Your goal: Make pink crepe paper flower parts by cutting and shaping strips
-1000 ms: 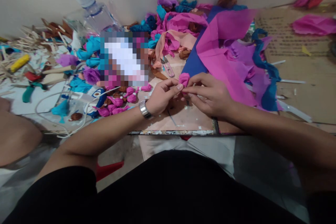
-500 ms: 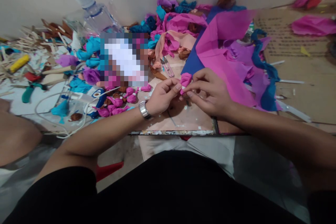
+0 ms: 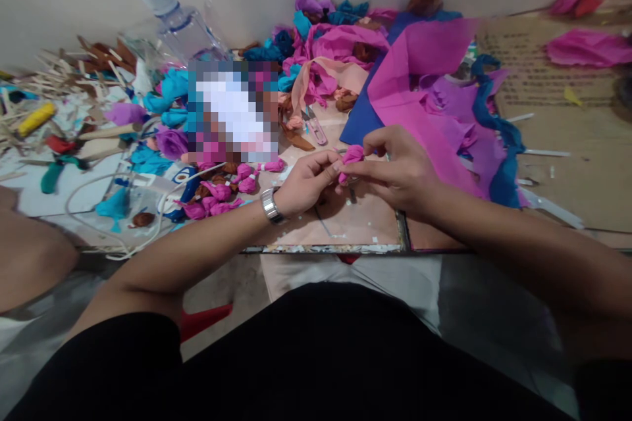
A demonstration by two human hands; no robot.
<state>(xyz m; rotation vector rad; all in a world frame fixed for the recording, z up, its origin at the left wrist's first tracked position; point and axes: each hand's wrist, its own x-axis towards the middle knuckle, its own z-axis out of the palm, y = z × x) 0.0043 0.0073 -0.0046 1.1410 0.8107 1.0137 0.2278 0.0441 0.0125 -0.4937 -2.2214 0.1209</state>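
Pink paper flower (image 3: 353, 154), one, held above the counter (image 3: 301, 230) between both hands: lower end pinched in the closed fingers of the left hand (image 3: 310, 181), side met by the half-curled fingers of the right hand (image 3: 401, 168), whose grip cannot be told. Its narrow end is best steadied firmly and its folds touched lightly, so that the rounded head is not crushed.

- Looks like matt, crinkled paper on the pink bud (image 3: 353, 155).
- Gleams as polished metal on the watch (image 3: 271, 205).
- Shines as clear, smooth plastic on the bottle (image 3: 186, 33).
- Looks like matt, bare wood on the sticks (image 3: 62, 79).
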